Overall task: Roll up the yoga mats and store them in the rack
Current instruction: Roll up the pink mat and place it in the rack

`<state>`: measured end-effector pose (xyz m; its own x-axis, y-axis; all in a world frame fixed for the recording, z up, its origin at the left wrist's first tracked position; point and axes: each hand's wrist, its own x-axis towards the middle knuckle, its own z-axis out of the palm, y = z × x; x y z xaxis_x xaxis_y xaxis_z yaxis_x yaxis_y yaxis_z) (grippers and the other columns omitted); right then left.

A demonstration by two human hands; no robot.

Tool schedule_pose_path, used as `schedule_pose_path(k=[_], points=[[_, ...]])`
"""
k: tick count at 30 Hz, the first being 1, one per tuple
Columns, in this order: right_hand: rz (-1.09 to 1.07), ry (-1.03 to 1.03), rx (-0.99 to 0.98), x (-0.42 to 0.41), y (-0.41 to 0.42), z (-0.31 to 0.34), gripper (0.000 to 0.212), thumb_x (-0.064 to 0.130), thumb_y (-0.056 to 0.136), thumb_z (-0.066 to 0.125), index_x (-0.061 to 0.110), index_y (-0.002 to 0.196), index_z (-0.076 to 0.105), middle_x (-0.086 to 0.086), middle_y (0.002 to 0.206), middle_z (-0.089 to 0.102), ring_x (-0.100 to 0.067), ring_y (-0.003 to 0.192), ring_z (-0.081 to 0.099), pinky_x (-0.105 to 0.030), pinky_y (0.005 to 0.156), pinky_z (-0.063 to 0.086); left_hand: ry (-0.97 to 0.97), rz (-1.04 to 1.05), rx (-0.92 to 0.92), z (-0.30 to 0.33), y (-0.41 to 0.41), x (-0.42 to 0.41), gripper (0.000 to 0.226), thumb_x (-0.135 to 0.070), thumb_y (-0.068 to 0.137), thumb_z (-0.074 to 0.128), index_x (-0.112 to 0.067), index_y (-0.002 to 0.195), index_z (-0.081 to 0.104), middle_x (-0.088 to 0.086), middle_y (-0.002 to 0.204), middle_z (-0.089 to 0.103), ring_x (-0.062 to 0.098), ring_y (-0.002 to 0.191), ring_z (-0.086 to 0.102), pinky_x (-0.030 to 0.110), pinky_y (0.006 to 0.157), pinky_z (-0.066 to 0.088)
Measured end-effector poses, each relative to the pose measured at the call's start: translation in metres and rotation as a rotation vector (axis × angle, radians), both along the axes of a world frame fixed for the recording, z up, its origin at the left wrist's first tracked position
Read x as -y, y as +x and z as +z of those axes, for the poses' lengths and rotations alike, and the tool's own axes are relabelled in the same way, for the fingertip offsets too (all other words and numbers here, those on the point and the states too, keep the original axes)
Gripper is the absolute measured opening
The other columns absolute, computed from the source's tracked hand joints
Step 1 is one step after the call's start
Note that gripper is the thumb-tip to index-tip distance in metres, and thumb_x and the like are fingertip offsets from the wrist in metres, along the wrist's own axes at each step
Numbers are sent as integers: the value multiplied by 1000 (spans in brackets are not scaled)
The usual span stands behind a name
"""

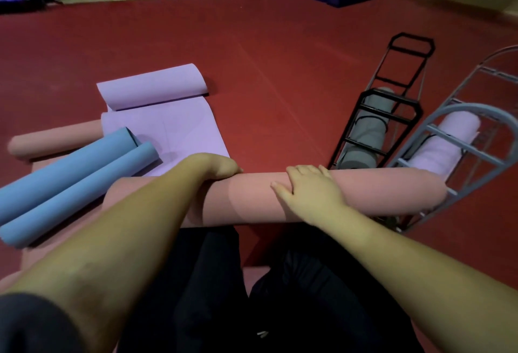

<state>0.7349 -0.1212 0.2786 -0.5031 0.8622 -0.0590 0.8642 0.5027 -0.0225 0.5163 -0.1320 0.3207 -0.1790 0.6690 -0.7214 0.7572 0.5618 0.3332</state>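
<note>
Across your knees, just above the red floor, the rolled pink mat (pixel 252 198) lies left to right. Your left hand (pixel 221 169) curls over it; your right hand (pixel 308 187) presses flat, nearer the grey rack (pixel 459 139) at its right end.

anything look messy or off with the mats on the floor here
The purple mat lies only half rolled, its far end curled over and the rest flat on the floor. The blue mat is rolled from both ends into twin tubes and lies askew across the other mats. No damage shows.
</note>
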Motion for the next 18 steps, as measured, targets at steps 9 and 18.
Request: schedule_pose_path(k=[9, 18], points=[[-47, 121, 31, -14, -14, -8, 69, 67, 89, 20, 21, 107, 67, -2, 105, 66, -26, 103, 58, -38, 86, 39, 362, -98, -323, -24, -7, -1, 54, -47, 106, 25, -15, 95, 66, 17, 128, 62, 33, 117, 55, 39, 100, 40], [-33, 10, 8, -39, -23, -3, 68, 64, 95, 24, 14, 108, 68, -11, 110, 67, -32, 104, 60, -38, 77, 40, 694, -205, -671, -66, 9, 61, 71, -66, 91, 15, -15, 105, 63, 7, 107, 67, 33, 104, 58, 50, 98, 36]])
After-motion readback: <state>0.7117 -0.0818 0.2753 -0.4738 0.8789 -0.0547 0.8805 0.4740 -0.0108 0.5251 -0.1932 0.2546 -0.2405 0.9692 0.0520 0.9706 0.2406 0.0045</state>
